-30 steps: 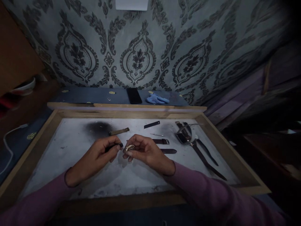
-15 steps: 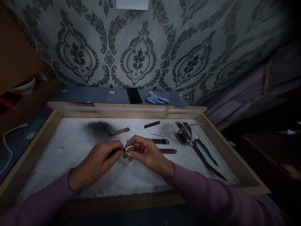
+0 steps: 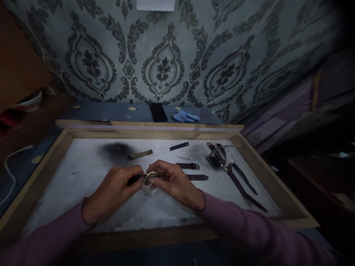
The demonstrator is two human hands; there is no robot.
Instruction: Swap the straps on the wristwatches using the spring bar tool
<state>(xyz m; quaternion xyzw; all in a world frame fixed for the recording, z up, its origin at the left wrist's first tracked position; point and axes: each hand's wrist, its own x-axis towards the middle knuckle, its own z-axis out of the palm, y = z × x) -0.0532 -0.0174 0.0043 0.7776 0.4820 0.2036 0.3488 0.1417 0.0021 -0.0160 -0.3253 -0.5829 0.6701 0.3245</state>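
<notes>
Between the fingertips of my right hand point(image 3: 169, 180) is a round gold-coloured watch case point(image 3: 151, 175), held above the tray's white surface. My left hand point(image 3: 115, 190) is closed around a small dark-handled tool point(image 3: 134, 180), whose kind I cannot make out. Its thin tip reaches the near-left edge of the watch case; whether it is pushed in cannot be seen. Just past my right hand lie two brown watch strap pieces, a buckle piece point(image 3: 190, 166) and a tapered piece point(image 3: 198, 177), both partly covered by that hand.
The wooden tray point(image 3: 280, 188) holds a tan folded tool point(image 3: 141, 154), a dark blade point(image 3: 179, 146), a thin metal pin-like tool point(image 3: 185, 158) and, at right, several watches point(image 3: 217, 160) beside dark-handled pliers point(image 3: 245, 179). Behind the rim are a black phone point(image 3: 158, 112) and blue cloth point(image 3: 185, 116).
The watch case has turned slightly in my right fingers, showing more of its round side. More of the dark tool shows under my left fingers. Everything on the tray has stayed put.
</notes>
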